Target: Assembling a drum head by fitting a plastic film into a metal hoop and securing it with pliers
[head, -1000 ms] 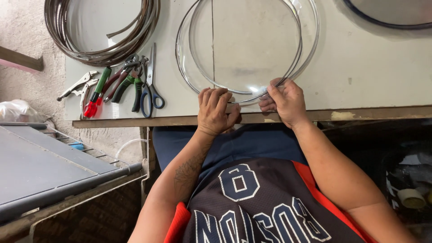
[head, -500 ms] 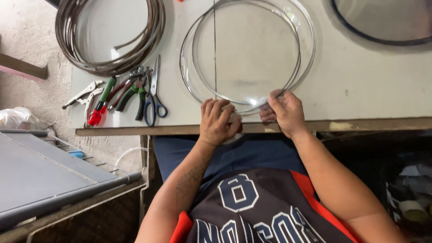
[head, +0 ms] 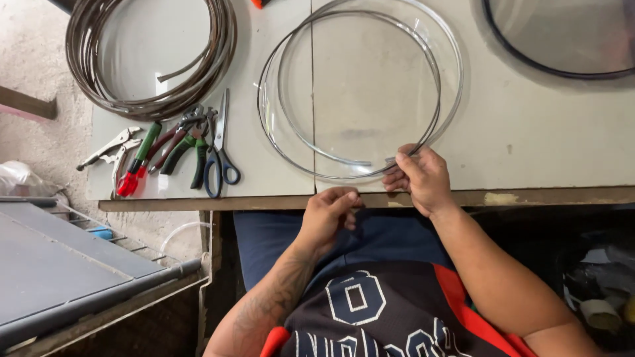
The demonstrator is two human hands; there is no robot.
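A clear round disc (head: 360,92) with thin metal wire rings (head: 291,46) around its rim lies on the grey table (head: 542,145). My right hand (head: 420,177) pinches the wire ring and disc edge at the near side of the circle. My left hand (head: 329,213) hangs just below the table's front edge, fingers curled, holding nothing that I can see. It is apart from the ring.
A coil of dark strip (head: 152,59) lies at the table's far left. Below it sit pliers with red and green handles (head: 162,155), locking pliers (head: 109,149) and blue-handled scissors (head: 218,155). Another dark-rimmed disc (head: 562,39) is at the top right. A grey metal frame (head: 79,284) stands at my left.
My left hand has let go of the ring and dropped off the table edge toward my lap. My right hand keeps its hold on the ring.
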